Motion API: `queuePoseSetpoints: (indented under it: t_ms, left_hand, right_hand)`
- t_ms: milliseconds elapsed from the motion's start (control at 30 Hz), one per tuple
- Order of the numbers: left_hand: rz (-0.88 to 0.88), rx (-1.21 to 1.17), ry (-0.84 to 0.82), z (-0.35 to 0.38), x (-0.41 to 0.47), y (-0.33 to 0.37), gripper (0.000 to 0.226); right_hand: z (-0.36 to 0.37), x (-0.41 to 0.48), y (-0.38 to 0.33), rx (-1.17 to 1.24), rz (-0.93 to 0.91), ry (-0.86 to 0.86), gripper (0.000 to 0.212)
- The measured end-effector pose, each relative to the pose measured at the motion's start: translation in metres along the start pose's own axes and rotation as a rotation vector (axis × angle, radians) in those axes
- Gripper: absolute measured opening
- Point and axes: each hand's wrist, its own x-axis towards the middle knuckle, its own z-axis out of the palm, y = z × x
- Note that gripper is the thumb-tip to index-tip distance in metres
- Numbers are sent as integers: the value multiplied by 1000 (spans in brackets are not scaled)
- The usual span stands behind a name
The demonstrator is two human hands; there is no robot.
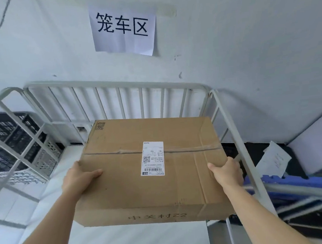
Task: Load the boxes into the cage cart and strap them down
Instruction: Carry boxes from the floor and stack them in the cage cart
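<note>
A large brown cardboard box with a white shipping label on top fills the middle of the view, inside the grey metal cage cart. My left hand grips its left edge, thumb on top. My right hand grips its right edge the same way. The box sits toward the cart's right side, close to the right rail. Whether it rests on the cart's white floor or hangs just above it I cannot tell. No strap is visible.
A paper sign hangs on the white wall behind the cart. Black and grey plastic crates stand beyond the left rail. Right of the cart lie a blue pallet, loose paper and a white panel.
</note>
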Motion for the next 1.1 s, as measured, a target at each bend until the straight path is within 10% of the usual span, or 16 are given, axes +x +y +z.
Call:
queuePoseSetpoints:
  t_ms: [1100]
  left_hand:
    - [-287,221,-255,254,128,-182,91]
  right_hand:
    - [260,75,200,-185,314,-183,74]
